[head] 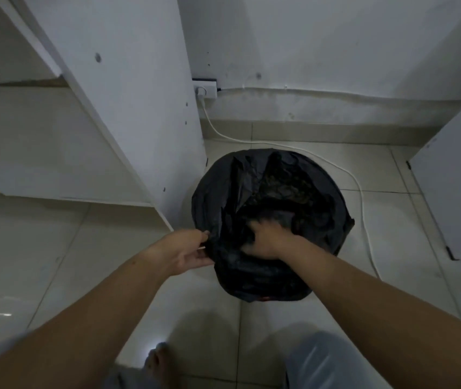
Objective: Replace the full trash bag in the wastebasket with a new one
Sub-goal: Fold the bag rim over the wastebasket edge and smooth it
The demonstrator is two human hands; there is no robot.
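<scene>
Trash bag (pixel 271 197): black, on the tiled floor (pixel 83 262), stretched over a round rim with the mouth open upward. Dark contents show inside, too dim to identify. The wastebasket is hidden under the bag. Only a reddish sliver (pixel 265 298) shows below the bag hem on the near side, and I can't tell what it is.

Left hand (pixel 187 252): at the bag's near-left edge, outside the rim. Thumb and fingers pinch a fold of the black plastic, palm turned inward toward the bag.

Right hand (pixel 265 240): reaches over the near rim into the bag mouth, back of the hand up. Fingers are curled down into bunched plastic, gripping it. The fingertips are buried in the dark folds, so the exact hold isn't visible.

The two hands are close together, both on the near side of the bag, and both forearms come in from the bottom of the view.

Surroundings:
- white cabinet panel (pixel 128 94) just left of the bag, lower corner near the rim
- second white panel (pixel 459 175) to the right, well apart from the bag
- wall socket (pixel 206 89) low on the back wall, with a white cable (pixel 360 189) running down from it and curving round the far and right side of the bag along the floor
- bare foot (pixel 157 363) and a knee in light fabric (pixel 324 360) at the bottom edge, both blurred
</scene>
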